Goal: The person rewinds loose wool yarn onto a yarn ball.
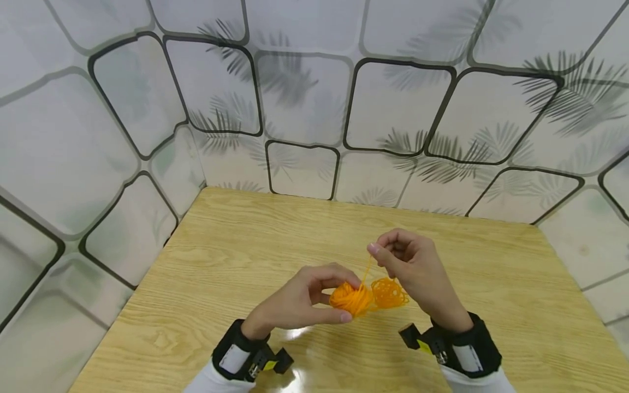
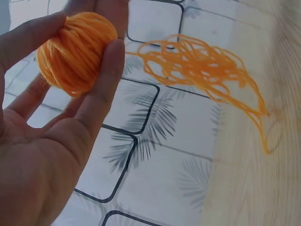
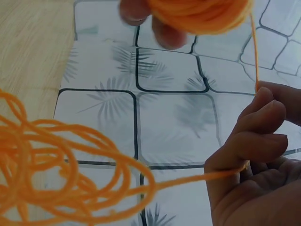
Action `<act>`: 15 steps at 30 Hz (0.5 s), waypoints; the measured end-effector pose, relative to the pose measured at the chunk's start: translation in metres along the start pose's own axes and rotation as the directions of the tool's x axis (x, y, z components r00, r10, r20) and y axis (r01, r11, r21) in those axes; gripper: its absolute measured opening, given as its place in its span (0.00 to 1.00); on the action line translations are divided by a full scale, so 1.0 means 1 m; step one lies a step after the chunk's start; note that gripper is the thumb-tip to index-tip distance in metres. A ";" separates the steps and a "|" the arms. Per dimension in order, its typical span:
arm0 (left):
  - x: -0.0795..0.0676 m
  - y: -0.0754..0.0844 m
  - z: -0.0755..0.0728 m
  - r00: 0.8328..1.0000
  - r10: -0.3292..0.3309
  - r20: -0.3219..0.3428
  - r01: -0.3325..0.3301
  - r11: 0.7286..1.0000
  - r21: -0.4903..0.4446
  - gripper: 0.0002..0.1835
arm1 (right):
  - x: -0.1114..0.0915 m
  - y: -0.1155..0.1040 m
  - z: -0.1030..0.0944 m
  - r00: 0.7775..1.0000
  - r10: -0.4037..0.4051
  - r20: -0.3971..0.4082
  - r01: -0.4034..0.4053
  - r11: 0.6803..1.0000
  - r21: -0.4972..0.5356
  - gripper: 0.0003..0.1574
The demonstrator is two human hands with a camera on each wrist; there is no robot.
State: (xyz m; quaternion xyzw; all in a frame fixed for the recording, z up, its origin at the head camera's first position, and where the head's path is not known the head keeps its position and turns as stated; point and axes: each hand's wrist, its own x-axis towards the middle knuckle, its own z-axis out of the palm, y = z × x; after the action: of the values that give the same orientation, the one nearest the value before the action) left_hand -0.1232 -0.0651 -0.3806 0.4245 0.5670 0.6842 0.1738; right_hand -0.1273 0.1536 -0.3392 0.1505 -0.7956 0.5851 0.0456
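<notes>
An orange ball of yarn (image 1: 351,299) is gripped between the thumb and fingers of my left hand (image 1: 314,295). In the left wrist view the wound strands of the yarn ball (image 2: 75,54) show between the fingertips. Up and to the right, my right hand (image 1: 413,265) pinches a single yarn strand (image 1: 367,268) between thumb and forefinger. That strand runs taut up from the ball, and in the right wrist view it also passes through the curled fingers (image 3: 270,110). A loose tangle of orange yarn (image 1: 389,293) lies on the table beside the ball, linked to the right hand by one strand.
The wooden table (image 1: 236,245) spreads under both hands. Behind and to the left stands a pale wall covering (image 1: 304,98) with black outlines and leaf prints. Each wrist wears a black strap (image 1: 241,349) with a small camera.
</notes>
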 end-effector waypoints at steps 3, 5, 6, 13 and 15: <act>0.000 -0.002 -0.001 0.997 0.071 0.000 -0.071 0.995 -0.076 0.22 | 0.002 0.009 0.003 0.999 0.016 0.028 -0.016 0.999 0.031 0.14; 0.000 -0.003 -0.002 0.993 0.116 -0.034 -0.118 0.989 -0.090 0.23 | 0.003 0.015 0.006 0.998 0.032 0.049 -0.035 0.998 0.056 0.15; 0.001 -0.003 -0.002 0.990 0.129 -0.059 -0.134 0.987 -0.090 0.23 | 0.003 0.018 0.008 0.997 0.044 0.061 -0.048 0.997 0.062 0.16; 0.004 -0.002 -0.002 0.966 0.162 -0.199 -0.181 0.980 -0.081 0.25 | 0.000 0.035 0.021 0.986 0.094 0.136 -0.107 0.989 0.097 0.17; 0.004 -0.002 -0.003 0.960 0.168 -0.224 -0.189 0.979 -0.077 0.25 | -0.002 0.037 0.024 0.982 0.115 0.153 -0.132 0.985 0.108 0.18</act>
State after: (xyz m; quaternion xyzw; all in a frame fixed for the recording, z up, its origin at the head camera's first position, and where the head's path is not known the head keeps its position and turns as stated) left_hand -0.1282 -0.0631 -0.3805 0.3880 0.5078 0.7660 0.0692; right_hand -0.1336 0.1412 -0.3814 0.1457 -0.7686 0.6202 -0.0583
